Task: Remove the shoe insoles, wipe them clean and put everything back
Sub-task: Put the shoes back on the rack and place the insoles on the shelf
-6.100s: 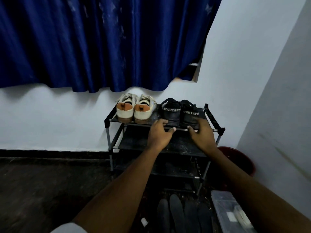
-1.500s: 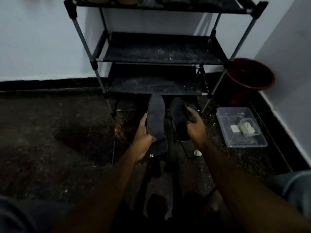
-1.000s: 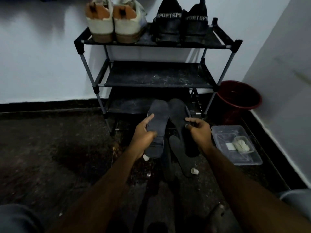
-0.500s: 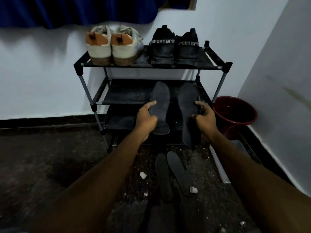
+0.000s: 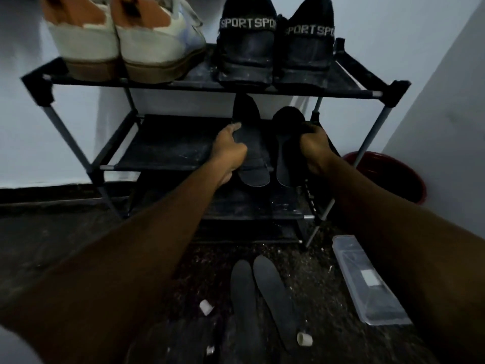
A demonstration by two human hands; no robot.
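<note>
My left hand (image 5: 228,151) grips a dark insole (image 5: 250,143) by its left edge, and my right hand (image 5: 315,148) grips a second dark insole (image 5: 287,148) by its right edge. Both insoles are held upright in front of the rack's middle shelf, just below the top shelf. Two black "SPORT" shoes (image 5: 275,46) stand heel-out on the top shelf of the black shoe rack (image 5: 78,82), right above the insoles. A pair of white and tan shoes (image 5: 123,46) stands to their left. Two more dark insoles (image 5: 259,292) lie side by side on the floor.
A dark red bucket (image 5: 388,177) stands right of the rack by the wall. A clear plastic box (image 5: 367,279) lies on the floor at the right. Small white caps (image 5: 206,307) (image 5: 304,338) lie on the speckled dark floor.
Both hands have raised the two insoles from low by the floor up toward the top shelf. The view has closed in on the rack.
</note>
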